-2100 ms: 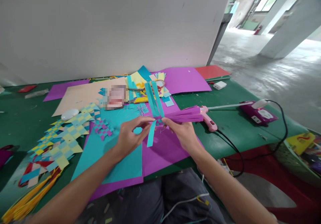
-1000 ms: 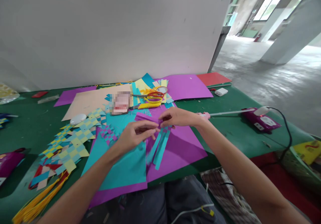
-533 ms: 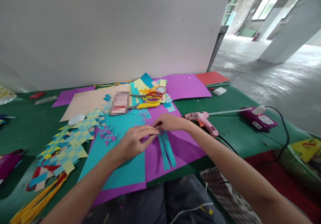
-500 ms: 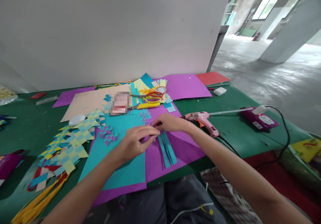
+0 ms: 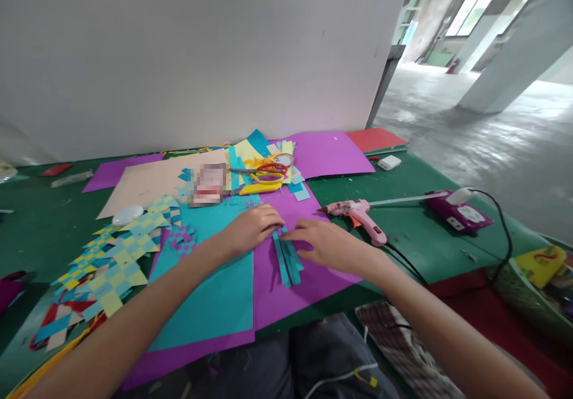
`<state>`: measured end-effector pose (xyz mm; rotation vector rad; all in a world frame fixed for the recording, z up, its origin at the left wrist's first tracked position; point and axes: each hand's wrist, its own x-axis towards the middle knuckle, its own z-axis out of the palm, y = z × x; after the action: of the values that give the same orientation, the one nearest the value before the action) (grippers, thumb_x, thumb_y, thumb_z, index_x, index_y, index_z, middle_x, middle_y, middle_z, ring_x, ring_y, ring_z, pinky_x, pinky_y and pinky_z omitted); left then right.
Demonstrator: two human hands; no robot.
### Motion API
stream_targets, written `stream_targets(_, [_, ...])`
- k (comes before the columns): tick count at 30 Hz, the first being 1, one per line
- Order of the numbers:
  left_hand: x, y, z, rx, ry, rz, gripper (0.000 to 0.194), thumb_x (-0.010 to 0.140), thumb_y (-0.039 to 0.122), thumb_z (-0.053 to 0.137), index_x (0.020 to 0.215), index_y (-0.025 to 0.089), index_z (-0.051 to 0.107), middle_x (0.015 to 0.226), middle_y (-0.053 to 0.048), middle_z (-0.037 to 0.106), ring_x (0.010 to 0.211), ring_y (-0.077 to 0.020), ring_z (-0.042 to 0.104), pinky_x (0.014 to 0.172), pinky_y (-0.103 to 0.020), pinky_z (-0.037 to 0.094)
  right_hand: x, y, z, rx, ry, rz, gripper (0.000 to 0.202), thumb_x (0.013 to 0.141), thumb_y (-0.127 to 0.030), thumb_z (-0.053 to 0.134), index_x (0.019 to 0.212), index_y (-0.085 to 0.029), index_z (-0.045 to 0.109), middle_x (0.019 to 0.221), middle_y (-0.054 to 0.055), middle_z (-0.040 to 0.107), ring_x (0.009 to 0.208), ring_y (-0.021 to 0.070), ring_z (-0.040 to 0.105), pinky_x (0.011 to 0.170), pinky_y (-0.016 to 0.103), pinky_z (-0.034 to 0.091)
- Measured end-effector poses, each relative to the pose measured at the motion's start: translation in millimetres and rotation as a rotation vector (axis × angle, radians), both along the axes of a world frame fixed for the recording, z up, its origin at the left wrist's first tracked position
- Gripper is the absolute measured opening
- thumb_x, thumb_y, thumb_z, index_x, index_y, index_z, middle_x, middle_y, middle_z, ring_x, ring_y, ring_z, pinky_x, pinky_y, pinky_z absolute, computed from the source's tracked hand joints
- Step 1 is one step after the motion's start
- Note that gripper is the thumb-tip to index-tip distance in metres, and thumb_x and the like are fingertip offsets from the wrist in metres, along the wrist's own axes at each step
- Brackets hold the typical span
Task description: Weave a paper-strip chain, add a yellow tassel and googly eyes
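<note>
Several teal paper strips [image 5: 290, 268] lie close together, with a bit of purple at their far end, above the purple sheet [image 5: 273, 294]. My left hand [image 5: 250, 227] is closed on the strips' far end, its fingertips curled over it. From the right, my right hand [image 5: 329, 245] pinches the strips just below that end; its fingertips are partly hidden among them. Left of the strips spreads a teal sheet [image 5: 215, 303]. A small purple-and-teal woven paper piece [image 5: 182, 241] rests near my left forearm.
A pink glue gun [image 5: 358, 213] lies to the right, its cord trailing near a purple power strip [image 5: 461, 213]. Scissors [image 5: 268, 171] and a yellow-handled cutter [image 5: 259, 189] lie behind my hands. Woven checkered paper pieces [image 5: 129, 247] pile up at left. A white board [image 5: 201, 59] stands at the back.
My right hand has moved from the strips' far end down to their right side. My left hand has shifted up onto that end. The strips now fan out more and sit turned slightly.
</note>
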<state>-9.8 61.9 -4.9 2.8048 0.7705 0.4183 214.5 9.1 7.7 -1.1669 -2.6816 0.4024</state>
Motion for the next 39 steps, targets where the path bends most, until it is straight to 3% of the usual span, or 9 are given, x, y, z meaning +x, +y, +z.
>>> stream_targets(7, [7,-9,-0.8,-0.003,-0.021,0.050,0.024,0.086,0.014,0.050,0.104,0.017,0.066,0.100,-0.008,0.071,0.095,-0.0206,0.063,0.084,-0.033,0.049,-7,2,-7.4,0.036,0.237,-0.069,0.023,0.093,-0.028,0.052,0.097,-0.020,0.072,0.088,0.005,0.067,0.078,0.0147,0.060,0.069,0.025,0.040])
stream_targets(14, [12,-20,-6.3,0.122,0.021,0.124,0.018,0.088,0.031,0.054,0.087,0.017,0.065,0.082,-0.006,0.067,0.083,-0.0218,0.061,0.071,-0.032,0.047,-8,9,-11.1,0.058,0.364,-0.165,0.028,0.087,-0.025,0.059,0.060,-0.017,0.059,0.063,-0.001,0.055,0.056,0.0097,0.043,0.056,0.025,0.028])
stream_targets(17, [16,-20,-14.5,0.201,0.011,0.141,0.024,0.092,0.032,0.049,0.082,0.017,0.064,0.079,-0.006,0.066,0.080,-0.0205,0.060,0.070,-0.031,0.045,-9,4,-12.5,0.034,0.386,-0.206,0.020,0.086,-0.024,0.060,0.066,-0.017,0.060,0.063,-0.001,0.057,0.057,0.0104,0.046,0.056,0.025,0.030])
stream_targets(20, [19,-22,-19.2,0.283,0.032,0.153,0.027,0.094,0.029,0.046,0.077,0.016,0.064,0.075,-0.006,0.064,0.076,-0.0204,0.059,0.068,-0.032,0.044,1,-6,-5.7,0.004,0.385,-0.311,0.008,0.086,-0.021,0.059,0.093,-0.019,0.063,0.074,0.000,0.066,0.066,0.0132,0.057,0.062,0.025,0.036])
stream_targets(24, [21,-25,-20.0,0.313,0.006,0.171,0.032,0.095,0.031,0.045,0.073,0.016,0.064,0.072,-0.006,0.063,0.074,-0.0204,0.058,0.067,-0.032,0.043,31,-27,3.9,0.202,0.088,-0.703,0.014,0.087,-0.030,0.058,0.096,-0.019,0.060,0.089,0.007,0.067,0.082,0.0222,0.060,0.067,0.031,0.040])
stream_targets(27, [20,-26,-19.3,0.298,-0.030,0.186,0.032,0.094,0.032,0.047,0.072,0.017,0.064,0.070,-0.005,0.063,0.073,-0.0194,0.058,0.068,-0.032,0.043,51,-39,-3.2,0.323,-0.231,-0.908,0.033,0.088,-0.045,0.056,0.093,-0.012,0.059,0.092,0.016,0.063,0.089,0.0308,0.058,0.067,0.036,0.040])
stream_targets(30, [19,-26,-18.5,0.285,-0.054,0.179,0.032,0.094,0.031,0.048,0.071,0.016,0.064,0.068,-0.003,0.063,0.071,-0.0181,0.058,0.067,-0.031,0.043,62,-39,-20.8,0.307,-0.365,-0.942,0.045,0.087,-0.054,0.050,0.089,-0.011,0.058,0.089,0.017,0.061,0.087,0.0322,0.057,0.065,0.038,0.040])
stream_targets(33, [18,-26,-17.8,0.269,-0.061,0.171,0.035,0.095,0.030,0.046,0.070,0.016,0.064,0.068,-0.003,0.063,0.070,-0.0172,0.057,0.068,-0.030,0.043,65,-31,-35.5,0.314,-0.317,-0.957,0.037,0.088,-0.049,0.052,0.089,-0.012,0.057,0.092,0.016,0.061,0.090,0.0302,0.057,0.068,0.036,0.040])
stream_targets(39, [16,-24,-16.4,0.242,-0.042,0.147,0.037,0.097,0.029,0.043,0.069,0.016,0.064,0.067,-0.003,0.063,0.070,-0.0165,0.056,0.069,-0.030,0.044,54,-32,-31.5,0.262,-0.072,-0.979,0.026,0.086,-0.041,0.053,0.098,-0.018,0.052,0.091,0.007,0.065,0.079,0.0235,0.062,0.059,0.029,0.036])
